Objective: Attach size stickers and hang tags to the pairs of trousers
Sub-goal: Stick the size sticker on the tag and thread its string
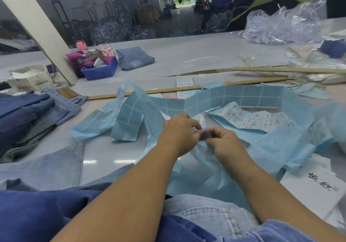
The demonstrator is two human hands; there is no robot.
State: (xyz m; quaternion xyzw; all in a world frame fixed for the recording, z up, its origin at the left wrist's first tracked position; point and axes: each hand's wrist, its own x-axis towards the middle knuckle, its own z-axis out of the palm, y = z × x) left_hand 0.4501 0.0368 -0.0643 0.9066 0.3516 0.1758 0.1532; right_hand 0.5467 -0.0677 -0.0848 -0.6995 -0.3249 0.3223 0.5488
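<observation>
Head view shows our left hand [178, 131] and right hand [222, 140] pinching a size sticker [201, 122] off the backing sheet [215, 99] at twelve o'clock, so next we likely press it onto the trousers [211, 215] at six o'clock.

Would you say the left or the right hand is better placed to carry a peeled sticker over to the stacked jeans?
Probably the left hand: the stacked blue denim jeans lie on its side, while both hands pinch the folded blue sticker backing sheet.

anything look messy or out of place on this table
Yes. The blue sticker backing strip sprawls unfolded and crumpled across the table instead of lying flat, some squares already bare. Both hands, left hand and right hand, pinch it at the middle. Loose stickers lie beside the wooden ruler.
</observation>
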